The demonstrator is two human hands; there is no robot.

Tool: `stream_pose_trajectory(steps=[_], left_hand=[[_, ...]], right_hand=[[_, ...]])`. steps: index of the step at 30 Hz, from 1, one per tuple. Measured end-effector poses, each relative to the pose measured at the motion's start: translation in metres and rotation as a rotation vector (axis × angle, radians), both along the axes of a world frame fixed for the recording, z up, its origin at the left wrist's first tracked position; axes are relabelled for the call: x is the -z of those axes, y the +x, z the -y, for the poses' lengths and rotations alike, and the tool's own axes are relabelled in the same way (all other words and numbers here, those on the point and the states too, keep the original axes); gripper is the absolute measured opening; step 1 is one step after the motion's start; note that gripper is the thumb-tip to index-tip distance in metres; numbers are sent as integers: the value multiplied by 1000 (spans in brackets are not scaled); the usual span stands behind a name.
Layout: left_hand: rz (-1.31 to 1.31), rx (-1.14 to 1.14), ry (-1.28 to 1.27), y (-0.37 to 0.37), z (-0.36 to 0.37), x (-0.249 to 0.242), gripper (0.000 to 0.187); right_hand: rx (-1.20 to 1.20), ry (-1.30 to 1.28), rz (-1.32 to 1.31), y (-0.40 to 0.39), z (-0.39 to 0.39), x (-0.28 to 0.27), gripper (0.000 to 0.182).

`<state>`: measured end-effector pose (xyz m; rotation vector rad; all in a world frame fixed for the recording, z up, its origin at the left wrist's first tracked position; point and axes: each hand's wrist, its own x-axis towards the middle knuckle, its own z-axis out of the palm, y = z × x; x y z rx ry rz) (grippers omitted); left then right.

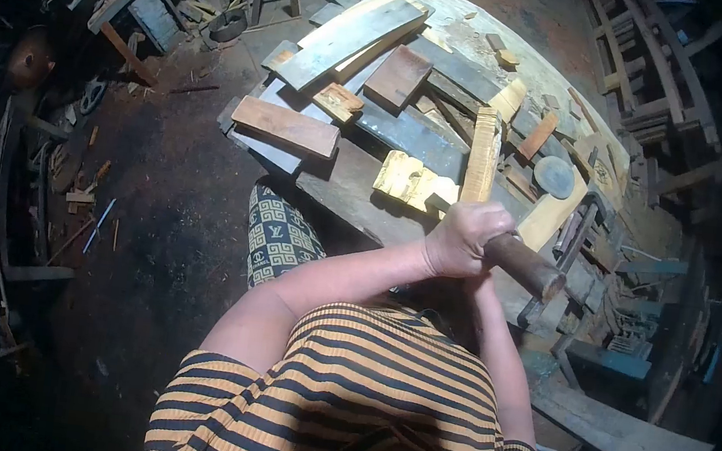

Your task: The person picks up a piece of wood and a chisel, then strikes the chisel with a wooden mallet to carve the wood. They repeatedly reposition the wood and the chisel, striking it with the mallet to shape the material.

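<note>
My left hand [469,238] is closed in a fist around the thick round wooden handle [527,267] of a chisel. A short dark piece of its blade [438,203] shows on the far side of the fist, beside a pale yellow carved wood block [411,180] on the bench. My right forearm [499,339] runs up behind the left fist, which hides the right hand's fingers. Just beyond the fist stretches a squared wooden bar [481,155]; whether the right hand holds it, I cannot tell.
The workbench [340,174] carries a reddish wood block [398,78], a brown wood piece [286,126], long boards [356,38], a round grey disc [553,177] and a dark metal clamp [578,237]. Wooden frames [655,63] stand at the right. Scraps litter the dark floor [157,220].
</note>
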<state>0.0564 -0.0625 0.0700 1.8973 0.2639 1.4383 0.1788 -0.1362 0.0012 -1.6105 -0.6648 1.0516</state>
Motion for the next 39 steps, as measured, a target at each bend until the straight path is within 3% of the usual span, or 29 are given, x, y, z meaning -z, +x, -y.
stream_pose_trajectory(steps=[4, 6, 7, 8, 9, 11, 13, 15, 16, 17, 19, 20, 21, 23, 24, 25, 27, 29, 31, 33, 35, 37, 38, 39], left_hand=[[-40, -30, 12, 1, 0, 2, 23], [-1, -65, -2, 1, -1, -2, 22], [7, -74, -6, 2, -2, -3, 22], [0, -79, -10, 3, -2, -4, 21], [-9, -81, -11, 5, -2, -6, 21], [-23, -89, -5, 9, 0, -7, 22], [-68, -98, 18, 12, 1, -5, 22], [-45, -107, 4, 14, -2, -3, 23], [-30, -107, -14, 14, -2, -2, 23], [-29, -108, -10, 15, -4, -2, 23], [-74, -124, -15, 16, -5, -3, 24], [-140, -122, -48, 15, -4, -4, 22], [-137, -119, -47, 16, -4, -5, 22], [-143, -132, -45, 17, -3, -5, 23], [-138, -137, -41, 17, -4, -5, 23], [-147, -133, -50, 17, -4, -4, 23], [-160, -123, -58, 19, -3, -2, 24], [-141, -138, -55, 21, -7, -1, 23], [-139, -145, -38, 22, -6, 1, 24], [-125, -152, -14, 24, -4, 2, 25], [-100, -134, -20, 24, -5, 0, 26], [-137, -148, -15, 25, -9, 1, 26], [-179, -152, -12, 26, -9, 2, 27], [-178, -155, -9, 27, -12, 3, 27]], right_hand=[[-6, -47, 161, 26, 12, -7, 24], [158, 358, 135, 48, 33, -35, 39], [50, 332, 112, 38, 40, -97, 42], [99, 480, 84, 36, 50, -124, 57], [91, 613, 159, 36, 63, -144, 59], [155, 750, 42, 29, 91, -149, 62], [201, 764, -292, 53, 120, -111, 84], [-168, 193, 685, 31, 128, -125, 74], [-110, 206, 599, 32, 130, -122, 71], [-61, 141, 708, 32, 132, -142, 66], [35, 357, 733, 47, 135, -162, 66], [68, 455, 472, 50, 144, -167, 66], [117, 692, -301, 84, 156, -161, 66], [-21, 1009, 113, 33, 131, -170, 65], [-8, 1042, -82, 20, 126, -154, 67], [-15, 839, -939, 24, 125, -148, 68], [-19, 176, 609, 13, 129, -136, 70], [-107, 160, 874, 33, 135, -154, 74], [134, 408, 621, 30, 136, -160, 76], [172, 874, 130, 17, 125, -159, 72], [121, 954, 82, 18, 125, -138, 72], [3, 86, 621, 20, 132, -121, 74], [7, 142, 530, 19, 134, -124, 74], [4, 115, 648, 30, 139, -132, 77]])
